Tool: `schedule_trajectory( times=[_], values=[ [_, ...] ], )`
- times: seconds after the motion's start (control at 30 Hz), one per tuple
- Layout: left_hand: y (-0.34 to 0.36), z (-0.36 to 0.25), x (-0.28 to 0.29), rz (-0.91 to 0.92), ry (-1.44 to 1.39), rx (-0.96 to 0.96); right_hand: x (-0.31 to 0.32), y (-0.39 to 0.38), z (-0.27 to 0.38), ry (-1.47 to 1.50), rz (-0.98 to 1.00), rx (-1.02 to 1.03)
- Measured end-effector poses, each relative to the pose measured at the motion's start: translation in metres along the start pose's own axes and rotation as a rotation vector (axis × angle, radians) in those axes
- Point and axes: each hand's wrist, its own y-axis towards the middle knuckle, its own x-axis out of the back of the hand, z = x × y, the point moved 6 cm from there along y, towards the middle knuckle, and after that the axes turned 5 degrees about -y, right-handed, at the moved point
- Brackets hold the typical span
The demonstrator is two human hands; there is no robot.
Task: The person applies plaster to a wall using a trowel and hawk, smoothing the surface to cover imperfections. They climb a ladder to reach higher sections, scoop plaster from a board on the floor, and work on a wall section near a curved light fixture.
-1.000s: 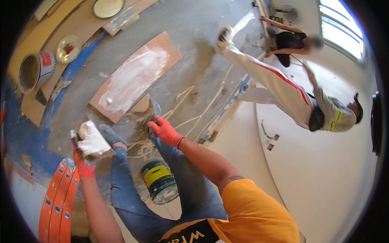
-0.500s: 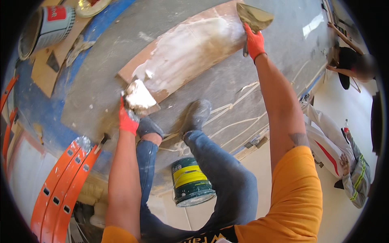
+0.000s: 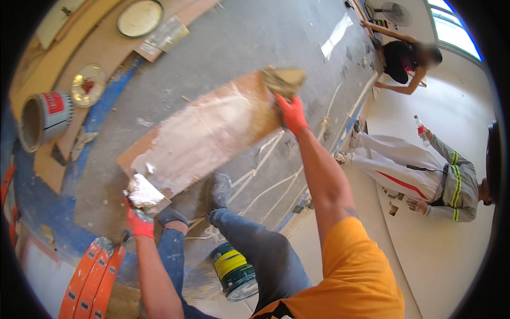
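My red-gloved left hand point(image 3: 139, 221) grips a small plate point(image 3: 163, 207) heaped with white paste point(image 3: 141, 189), at the near left end of a pale brown board point(image 3: 135, 154) lying on the grey floor. My red-gloved right hand point(image 3: 290, 112) is closed on a wide-bladed metal trowel point(image 3: 281, 78) at the board's far right end. A white, smeared coat point(image 3: 196, 130) covers much of the board, with a browner patch near the trowel. My legs and feet are just below the board.
An open metal can point(image 3: 45, 119), lids point(image 3: 139, 18) and boards point(image 3: 74, 37) lie at left. An orange ladder point(image 3: 85, 282) and green bucket point(image 3: 231, 271) are near me. Loose straps cross the floor. A crouching person point(image 3: 396, 61) and another holding a bottle point(image 3: 451, 181) are at right.
My right hand has carried the trowel forward onto the board's far end. My left hand has shifted with the paste toward the board's near end. The co-worker in grey has moved lower in view.
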Motion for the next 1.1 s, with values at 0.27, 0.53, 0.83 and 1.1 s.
schedule_trajectory(
  times=[0.27, 0.53, 0.83, 1.1],
  values=[
    [-0.159, -0.118, -0.174, 0.228, -0.133, 0.131, 0.204, -0.266, 0.115, -0.009, -0.235, -0.045],
    [-0.286, -0.272, -0.272, 0.321, 0.18, -0.058, 0.222, -0.39, 0.217, 0.357, -0.301, -0.231],
    [-0.398, -0.293, -0.34, 0.405, 0.221, -0.338, 0.236, -0.359, 0.198, 0.539, -0.234, 0.045],
    [-0.428, -0.319, -0.371, 0.543, 0.145, -0.429, 0.225, -0.289, 0.216, 0.576, -0.142, 0.06]
  ],
)
